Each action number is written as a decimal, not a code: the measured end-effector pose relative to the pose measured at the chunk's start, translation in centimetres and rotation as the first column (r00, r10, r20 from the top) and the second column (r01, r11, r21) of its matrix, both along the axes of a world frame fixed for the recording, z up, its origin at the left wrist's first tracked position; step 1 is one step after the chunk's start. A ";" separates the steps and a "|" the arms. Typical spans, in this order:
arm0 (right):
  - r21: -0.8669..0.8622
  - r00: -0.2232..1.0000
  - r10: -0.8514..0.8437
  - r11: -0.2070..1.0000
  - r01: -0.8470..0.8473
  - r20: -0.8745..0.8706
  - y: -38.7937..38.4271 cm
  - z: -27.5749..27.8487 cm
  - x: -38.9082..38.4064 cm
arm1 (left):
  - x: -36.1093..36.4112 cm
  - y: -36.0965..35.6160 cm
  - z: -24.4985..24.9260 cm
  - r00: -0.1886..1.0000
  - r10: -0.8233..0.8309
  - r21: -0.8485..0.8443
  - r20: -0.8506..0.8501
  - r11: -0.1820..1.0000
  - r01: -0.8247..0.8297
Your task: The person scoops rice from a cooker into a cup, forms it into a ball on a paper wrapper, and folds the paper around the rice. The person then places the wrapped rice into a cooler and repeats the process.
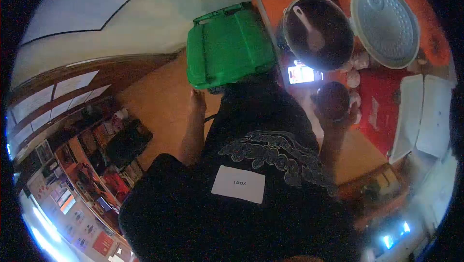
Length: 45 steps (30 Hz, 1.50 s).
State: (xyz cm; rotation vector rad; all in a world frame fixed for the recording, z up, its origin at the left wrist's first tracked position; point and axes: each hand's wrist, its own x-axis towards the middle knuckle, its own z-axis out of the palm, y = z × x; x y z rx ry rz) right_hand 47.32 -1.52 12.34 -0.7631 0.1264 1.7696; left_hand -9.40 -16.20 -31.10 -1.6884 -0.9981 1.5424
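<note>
My right hand is wrapped round a dark, round bowl-like object, just below a lit phone on the work surface. What the bowl holds is too dark to make out. My left hand is low on the left, close by the lower edge of a green lidded bin; its fingers are too dim to read. Beyond the phone stands a large dark pot with a pale, long-handled spoon lying in it. Small pale round items lie between the pot and my right hand.
An oval grey-white tray or lid sits on the orange surface at the upper right. A red patterned piece and a white open container lie right of my hand. Shelves with assorted goods line the left.
</note>
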 end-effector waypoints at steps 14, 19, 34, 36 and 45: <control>0.162 0.972 0.225 0.959 -0.233 0.070 3.8 3.7 -5.2 | 11.6 9.3 14.3 -0.503 0.541 -0.736 0.674 0.550 -0.395; 0.117 0.925 0.319 0.931 -0.347 0.207 4.6 3.5 -4.7 | 12.6 8.7 14.9 -0.594 0.485 -0.762 0.642 0.490 -0.424; 0.106 0.800 0.485 0.828 -0.550 0.354 5.8 2.4 -5.7 | 12.5 8.1 17.9 -0.715 0.336 -0.759 0.613 0.504 -0.414; 0.098 0.786 0.498 0.819 -0.565 0.367 5.7 2.2 -6.1 | 12.6 7.7 18.8 -0.712 0.340 -0.757 0.615 0.507 -0.413; 0.126 0.758 0.525 0.784 -0.608 0.387 4.9 1.5 -7.8 | 14.7 7.1 19.7 -0.870 -0.489 -0.946 0.052 0.255 -0.201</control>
